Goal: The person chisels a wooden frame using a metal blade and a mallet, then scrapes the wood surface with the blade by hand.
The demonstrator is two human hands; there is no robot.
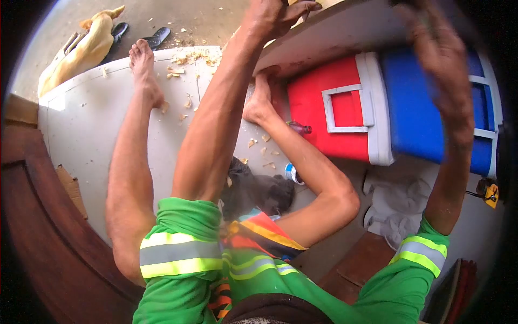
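Note:
My left hand (274, 20) reaches to the top edge of the head view, its thumb pointing right and its other fingers mostly cut off. It is near the upper side of a long grey-brown board (324, 38) that slants up to the right. My right hand (440, 65) is raised in front of the blue cooler box (410, 108) and smeared by motion. Something dark is at its fingertips by the frame's edge, too blurred to name. My right foot (259, 105) is close to the board's lower left end. Pale wood shavings (202, 55) lie on the floor beyond my legs.
A red cooler box (307, 100) with a white lid stands beside the blue one. A small bottle (299, 128), a blue-and-white container (291, 173) and dark cloth (259, 189) are around my right leg. A tan dog (89, 51) lies near black flip-flops (157, 38). A brown wooden door (32, 227) is at left.

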